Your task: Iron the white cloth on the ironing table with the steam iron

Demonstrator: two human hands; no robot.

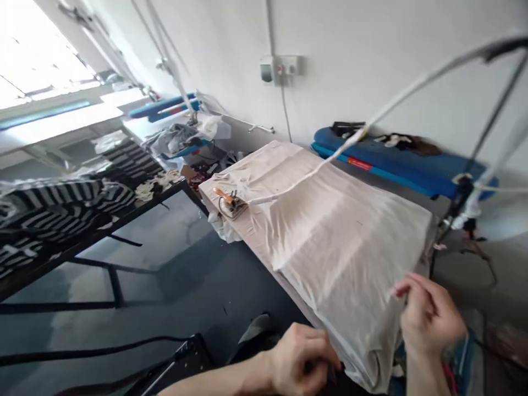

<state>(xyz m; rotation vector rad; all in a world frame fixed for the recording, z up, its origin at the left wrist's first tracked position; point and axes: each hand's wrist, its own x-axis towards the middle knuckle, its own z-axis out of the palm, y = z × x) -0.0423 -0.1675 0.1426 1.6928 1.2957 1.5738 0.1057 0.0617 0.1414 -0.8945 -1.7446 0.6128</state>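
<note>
The pale cloth [342, 236] lies draped over the padded surface [256, 170]. Its long axis runs from the near right end, by the person, away to the far left. The left hand [301, 360] is curled closed on the cloth's near lower edge, and the right hand [429, 316] pinches its near corner with fingertips together. Beyond the cloth an iron [230, 204] rests on the surface, its white hose [330, 159] rising to the right. Striped fabric [61, 203] lies well apart on the left.

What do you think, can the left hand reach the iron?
Probably not without leaning forward: the iron sits at the far end of the white cloth, while the left hand grips its near edge. Nothing lies between them.
</note>
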